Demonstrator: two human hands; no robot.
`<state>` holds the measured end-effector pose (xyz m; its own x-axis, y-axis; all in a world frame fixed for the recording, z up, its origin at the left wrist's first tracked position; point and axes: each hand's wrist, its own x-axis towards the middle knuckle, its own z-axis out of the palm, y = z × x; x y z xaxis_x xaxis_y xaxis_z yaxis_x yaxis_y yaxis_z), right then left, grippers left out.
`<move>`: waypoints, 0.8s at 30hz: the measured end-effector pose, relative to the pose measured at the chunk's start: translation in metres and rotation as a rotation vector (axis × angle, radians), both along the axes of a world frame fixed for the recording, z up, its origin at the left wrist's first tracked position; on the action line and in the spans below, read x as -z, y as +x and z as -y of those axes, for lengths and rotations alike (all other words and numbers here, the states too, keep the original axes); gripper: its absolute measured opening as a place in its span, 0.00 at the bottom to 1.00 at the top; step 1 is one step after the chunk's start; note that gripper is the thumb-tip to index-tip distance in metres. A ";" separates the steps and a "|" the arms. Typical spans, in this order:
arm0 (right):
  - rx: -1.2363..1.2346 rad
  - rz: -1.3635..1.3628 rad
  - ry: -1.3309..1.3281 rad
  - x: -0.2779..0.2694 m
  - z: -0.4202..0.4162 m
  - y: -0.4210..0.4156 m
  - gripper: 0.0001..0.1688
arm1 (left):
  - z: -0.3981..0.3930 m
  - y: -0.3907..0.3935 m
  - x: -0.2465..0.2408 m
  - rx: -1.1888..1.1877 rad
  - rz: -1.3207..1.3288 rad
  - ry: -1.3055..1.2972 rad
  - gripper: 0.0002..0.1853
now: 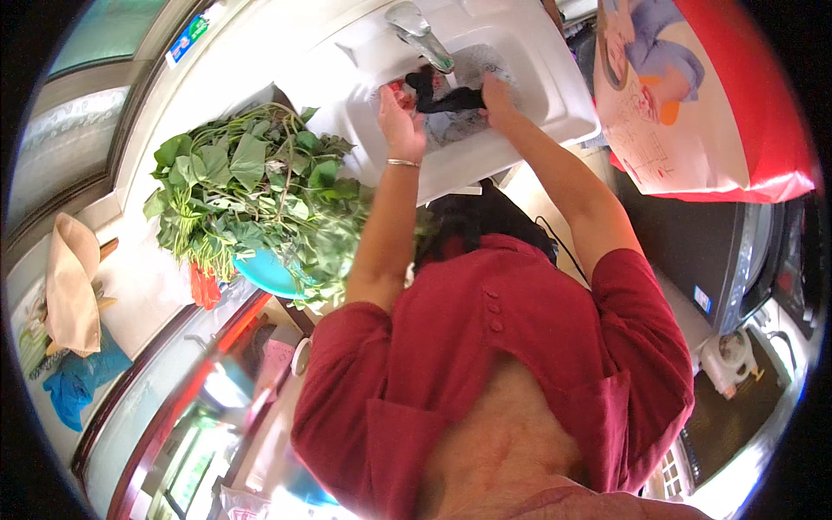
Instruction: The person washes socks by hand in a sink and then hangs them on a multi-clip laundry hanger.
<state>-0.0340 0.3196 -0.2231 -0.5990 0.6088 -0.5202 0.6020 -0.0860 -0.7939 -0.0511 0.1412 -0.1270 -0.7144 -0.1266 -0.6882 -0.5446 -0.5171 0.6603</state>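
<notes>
A piece of black cloth [455,100], possibly a sock, stretches above soapy water in a white washbasin [549,120]. My right hand [498,101] is closed around its right end. At the basin's left side is my left hand [402,127], with a bracelet on the wrist and the palm turned partly upward. Red material [404,96] lies against its fingers; whether they grip it is not clear. Other wet, pale material shows in the suds below the cloth. Over the basin reaches a chrome faucet [422,39], its spout above the cloth.
Left of the basin, a heap of leafy green stems [247,175] spreads close to my left forearm, with a turquoise plate [270,273] under it. A red and white printed bag [676,104] stands to the right, above a dark appliance [689,247]. A white jug [727,361] sits lower right.
</notes>
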 end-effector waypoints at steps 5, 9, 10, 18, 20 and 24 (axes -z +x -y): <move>-0.138 -0.010 -0.249 -0.011 -0.007 -0.004 0.20 | -0.003 -0.003 0.027 0.527 -0.836 -0.942 0.09; -0.562 -0.366 0.321 0.015 0.014 -0.001 0.20 | -0.019 0.006 0.056 0.931 -1.036 -1.313 0.15; -0.631 -0.395 0.401 0.013 0.015 0.003 0.19 | -0.016 0.010 0.067 1.012 -0.994 -1.472 0.17; -0.635 -0.272 0.683 0.021 0.006 -0.004 0.15 | 0.000 0.005 0.076 1.285 -0.942 -1.476 0.27; -0.568 -0.397 0.583 0.006 0.006 0.003 0.14 | -0.008 0.010 0.032 1.107 -1.000 -1.347 0.28; -0.516 -0.378 -0.068 -0.102 0.012 0.026 0.12 | -0.008 0.009 0.032 0.891 -1.165 -0.998 0.29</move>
